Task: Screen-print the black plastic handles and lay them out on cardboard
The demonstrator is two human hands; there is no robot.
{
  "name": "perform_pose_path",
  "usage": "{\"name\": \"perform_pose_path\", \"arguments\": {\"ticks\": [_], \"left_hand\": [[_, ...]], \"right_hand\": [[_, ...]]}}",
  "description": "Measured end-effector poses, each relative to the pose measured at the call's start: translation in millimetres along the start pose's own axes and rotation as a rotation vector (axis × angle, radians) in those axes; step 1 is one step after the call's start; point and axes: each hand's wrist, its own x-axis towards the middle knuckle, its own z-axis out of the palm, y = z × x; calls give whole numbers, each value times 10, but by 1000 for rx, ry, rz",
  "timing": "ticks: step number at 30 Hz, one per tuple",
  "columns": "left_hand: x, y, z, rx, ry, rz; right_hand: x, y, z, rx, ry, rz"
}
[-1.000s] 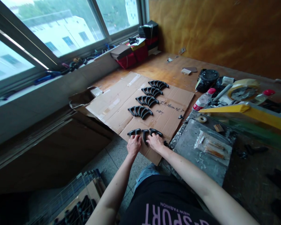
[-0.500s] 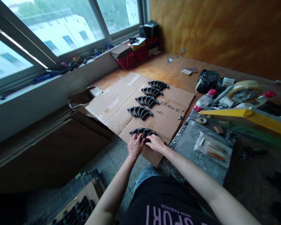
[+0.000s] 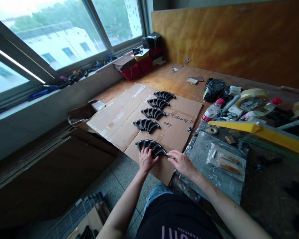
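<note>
The nearest black arched piece, a curved band with several curved ribs like a fan, lies flat on a flattened cardboard sheet. My left hand rests on its near side, fingers laid over the ribs and thumb apart. At the arch's right end is my right hand, thumb and forefinger drawn together in a pinch; what lies between them is too small to make out. Farther up the cardboard, several similar black arched pieces form a line leading away from me.
Handwriting marks the cardboard, near a small black bit. To the right are a bottle with a red cap, a tape roll, a yellow bar and a plastic bag. Red boxes stand by the window.
My right hand has moved right, from the middle of the nearest arch to its right end. My left hand stays on the arch. The camera view has shifted slightly.
</note>
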Motion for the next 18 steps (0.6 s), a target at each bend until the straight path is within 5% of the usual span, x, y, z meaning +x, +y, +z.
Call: {"name": "perform_pose_path", "arguments": {"ticks": [5, 9, 12, 14, 18], "left_hand": [[401, -842, -101, 106, 51, 33], [605, -1203, -82, 122, -40, 23], [547, -1214, -28, 124, -75, 0], [477, -1144, -15, 108, 3, -18], [379, -789, -96, 27, 77, -112]], "right_hand": [[-468, 306, -503, 16, 199, 119], [-922, 621, -770, -14, 352, 258], [-1301, 821, -908, -25, 448, 333], [-1575, 975, -1033, -67, 523, 379], [-2221, 1411, -1436, -255, 644, 601]]}}
